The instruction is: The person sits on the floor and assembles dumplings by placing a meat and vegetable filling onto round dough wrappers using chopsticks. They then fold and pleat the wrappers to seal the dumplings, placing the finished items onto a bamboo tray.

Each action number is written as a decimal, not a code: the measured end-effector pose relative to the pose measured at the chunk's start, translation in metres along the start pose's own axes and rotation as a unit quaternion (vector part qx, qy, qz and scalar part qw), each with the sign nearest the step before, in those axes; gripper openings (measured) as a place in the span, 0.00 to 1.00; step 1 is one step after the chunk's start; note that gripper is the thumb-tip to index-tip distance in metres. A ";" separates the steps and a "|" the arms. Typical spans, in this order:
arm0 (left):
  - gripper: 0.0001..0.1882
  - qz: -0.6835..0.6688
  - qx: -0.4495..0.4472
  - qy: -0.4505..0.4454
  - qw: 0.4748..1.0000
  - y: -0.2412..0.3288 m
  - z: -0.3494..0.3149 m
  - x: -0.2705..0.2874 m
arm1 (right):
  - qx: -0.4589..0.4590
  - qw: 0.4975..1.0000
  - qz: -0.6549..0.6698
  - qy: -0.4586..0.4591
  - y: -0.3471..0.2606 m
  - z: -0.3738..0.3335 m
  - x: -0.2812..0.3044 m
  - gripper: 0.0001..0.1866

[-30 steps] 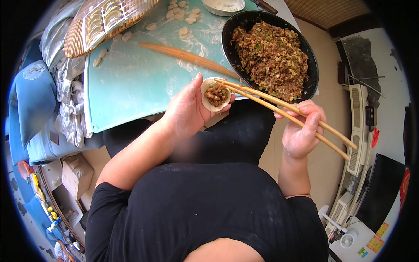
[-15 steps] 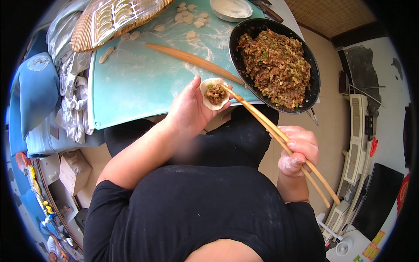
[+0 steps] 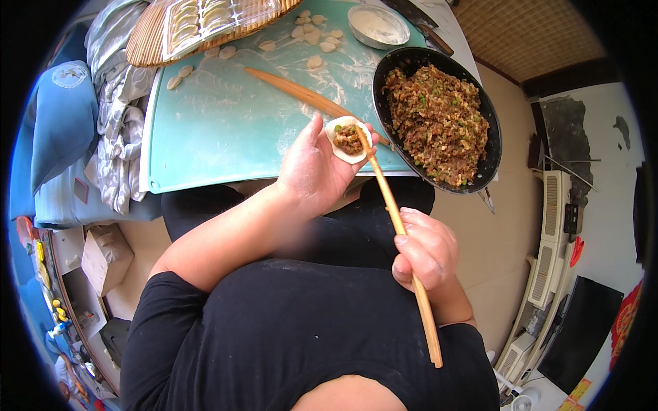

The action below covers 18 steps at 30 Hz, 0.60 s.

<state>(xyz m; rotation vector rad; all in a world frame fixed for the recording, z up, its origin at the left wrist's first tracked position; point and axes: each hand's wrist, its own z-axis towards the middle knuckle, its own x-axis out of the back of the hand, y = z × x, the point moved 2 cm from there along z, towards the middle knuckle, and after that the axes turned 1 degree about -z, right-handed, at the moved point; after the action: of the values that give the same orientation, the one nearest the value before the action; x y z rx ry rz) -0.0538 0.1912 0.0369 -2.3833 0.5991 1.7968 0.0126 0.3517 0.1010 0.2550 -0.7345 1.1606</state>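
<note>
My left hand (image 3: 310,166) is palm up over the near edge of the table, cradling a round dumpling wrapper (image 3: 351,158) on its fingers. A mound of brown minced filling (image 3: 347,139) with green bits sits in the middle of the wrapper. My right hand (image 3: 428,250), dusted white, is closed around a pair of wooden chopsticks (image 3: 388,195). Their tips touch the filling at the wrapper's right side, and the two sticks lie nearly together. A large black pan (image 3: 499,137) heaped with the same filling stands to the right of the left hand.
A tapered wooden rolling pin (image 3: 295,89) lies on the floured green mat (image 3: 205,140), its right end beside the pan. Farther back are several dough pieces (image 3: 314,34), a metal bowl of flour (image 3: 377,26), a knife (image 3: 435,38), and a woven tray (image 3: 145,42) bearing a plastic box of dumplings (image 3: 218,19).
My right hand has moved left and inward, swinging the chopsticks steeper, and the two sticks have come together. The filling looks more pressed down. The whole view has shifted slightly.
</note>
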 end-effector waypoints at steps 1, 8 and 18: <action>0.30 -0.006 -0.011 0.013 1.000 0.000 0.000 -0.002 | -0.005 1.000 0.000 0.006 0.000 0.001 0.001 0.14; 0.31 -0.034 -0.047 0.006 0.998 0.004 0.000 0.001 | -0.002 1.000 0.005 0.013 -0.002 0.004 -0.003 0.13; 0.29 -0.040 -0.037 -0.027 0.998 0.004 -0.004 0.006 | -0.004 1.000 0.003 0.005 -0.005 0.008 -0.003 0.13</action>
<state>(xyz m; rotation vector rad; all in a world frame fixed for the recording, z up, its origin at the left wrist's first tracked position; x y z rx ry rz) -0.0500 0.1850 0.0334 -2.3600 0.4315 1.8732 0.0129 0.3432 0.1057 0.2399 -0.7309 1.1643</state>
